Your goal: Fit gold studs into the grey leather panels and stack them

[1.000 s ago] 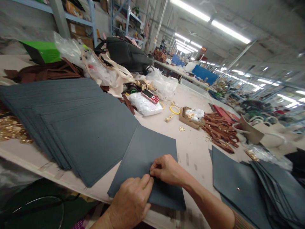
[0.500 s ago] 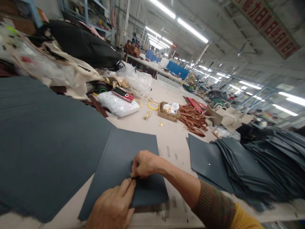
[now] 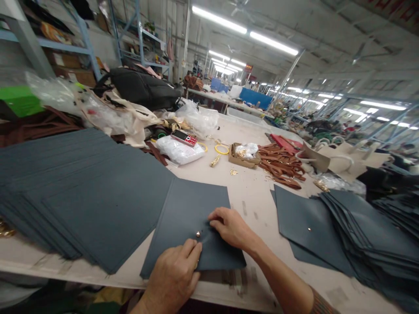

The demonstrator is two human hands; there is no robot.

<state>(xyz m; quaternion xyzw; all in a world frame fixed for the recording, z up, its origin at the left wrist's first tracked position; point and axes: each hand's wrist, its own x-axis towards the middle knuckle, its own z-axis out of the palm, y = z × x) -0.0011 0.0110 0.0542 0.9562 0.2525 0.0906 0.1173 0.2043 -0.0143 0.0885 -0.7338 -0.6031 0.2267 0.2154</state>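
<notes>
A dark blue-grey leather panel (image 3: 186, 200) lies flat in front of me on the table. Near its middle a small round gold stud (image 3: 198, 234) stands up from the surface, with a tiny dark mark beside it. My left hand (image 3: 175, 270) grips the panel's front part just below the stud, its fingers on top and the thumb at the near edge. Just right of the stud, my right hand (image 3: 229, 226) hovers over or rests on the panel, fingers curled, a small gap between thumb and index finger. Nothing shows in that gap.
Stacked dark panels (image 3: 108, 196) lie left; more panels (image 3: 304, 222), one bearing a gold stud, lie right. Beyond are loose gold studs (image 3: 233, 172), a cardboard box (image 3: 244, 159), brown straps (image 3: 279, 161), a yellow ring (image 3: 221, 149) and a phone (image 3: 183, 138) on a white plastic bag (image 3: 180, 150).
My right hand has moved off the pinch beside my left fingers, to the right, and its fingers have loosened. The gold stud now shows uncovered. The camera view has shifted left.
</notes>
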